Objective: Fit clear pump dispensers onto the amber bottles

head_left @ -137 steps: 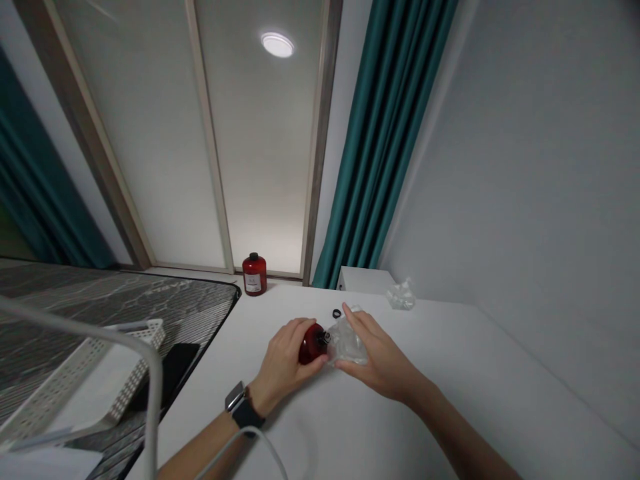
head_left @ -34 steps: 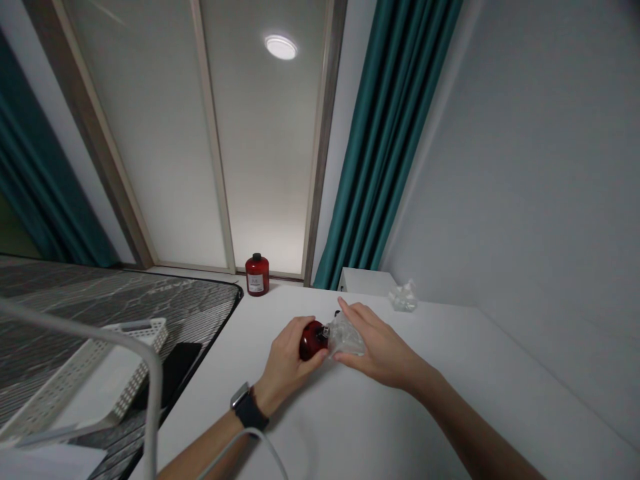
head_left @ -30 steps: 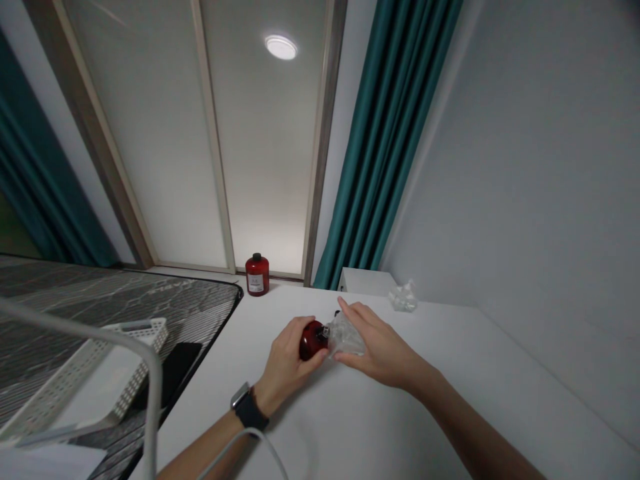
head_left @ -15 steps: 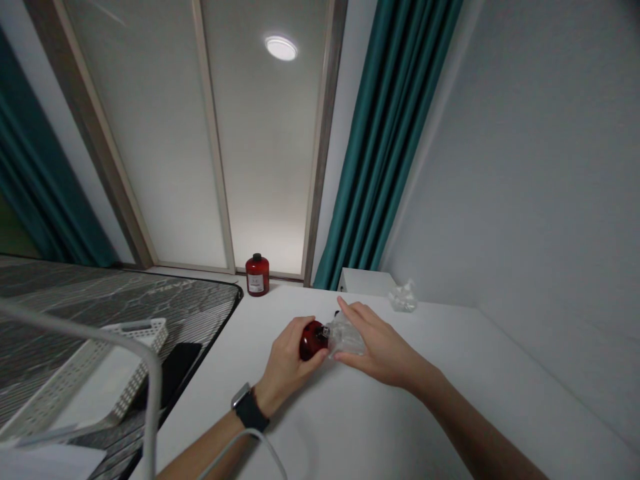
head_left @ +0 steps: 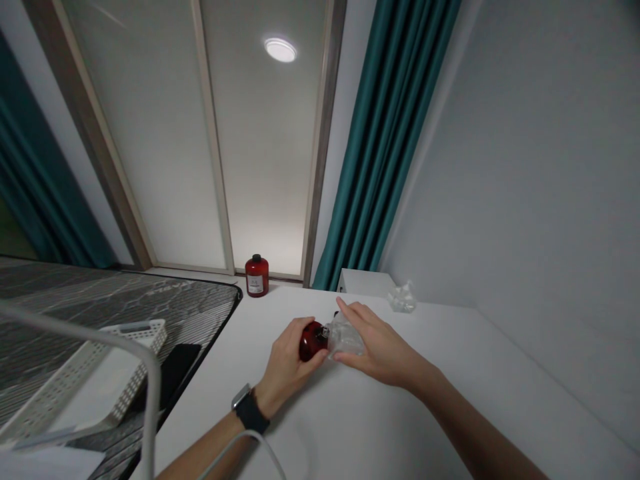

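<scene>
Two grips: L hand [head_left: 289,357] round red btl [head_left: 311,341], R hand [head_left: 379,345] round clear plastic item [head_left: 346,339].

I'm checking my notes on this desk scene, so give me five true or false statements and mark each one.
1. The left hand holds a red bottle. True.
2. The watch is on the right wrist. False: the watch is on the left wrist.
3. The far bottle lies on its side. False: it stands upright.
4. The right hand is around a clear object. True.
5. The white basket is to the right of both hands. False: the white basket is to their left.
</scene>
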Demonstrator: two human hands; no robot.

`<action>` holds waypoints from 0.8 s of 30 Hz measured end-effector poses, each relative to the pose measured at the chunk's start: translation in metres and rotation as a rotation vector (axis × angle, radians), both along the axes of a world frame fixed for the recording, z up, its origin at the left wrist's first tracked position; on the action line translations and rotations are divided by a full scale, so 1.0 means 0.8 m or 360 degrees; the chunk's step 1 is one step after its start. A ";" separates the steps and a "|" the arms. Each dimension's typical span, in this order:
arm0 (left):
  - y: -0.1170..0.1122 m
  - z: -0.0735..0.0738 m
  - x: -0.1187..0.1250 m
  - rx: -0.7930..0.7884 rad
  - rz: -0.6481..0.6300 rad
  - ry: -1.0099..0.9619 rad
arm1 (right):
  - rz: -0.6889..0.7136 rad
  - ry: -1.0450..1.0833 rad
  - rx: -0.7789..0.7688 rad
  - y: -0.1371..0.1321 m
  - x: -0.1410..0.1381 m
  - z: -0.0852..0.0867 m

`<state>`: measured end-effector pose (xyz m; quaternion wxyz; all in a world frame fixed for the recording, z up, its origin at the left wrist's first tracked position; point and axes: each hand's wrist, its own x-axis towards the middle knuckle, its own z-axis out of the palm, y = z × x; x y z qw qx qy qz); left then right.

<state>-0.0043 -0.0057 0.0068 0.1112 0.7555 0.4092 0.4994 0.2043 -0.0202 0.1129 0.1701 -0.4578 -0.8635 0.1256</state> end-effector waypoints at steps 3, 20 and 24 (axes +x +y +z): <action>0.000 0.000 0.000 0.0006 0.0001 -0.0006 | 0.0003 -0.0014 0.0001 0.000 0.000 0.001; 0.000 -0.001 0.002 -0.0077 -0.0023 -0.0043 | 0.0005 -0.0023 -0.0015 0.002 0.001 0.004; 0.001 -0.003 0.002 -0.0074 -0.0023 -0.0064 | 0.0012 -0.0026 -0.0014 0.002 0.001 0.006</action>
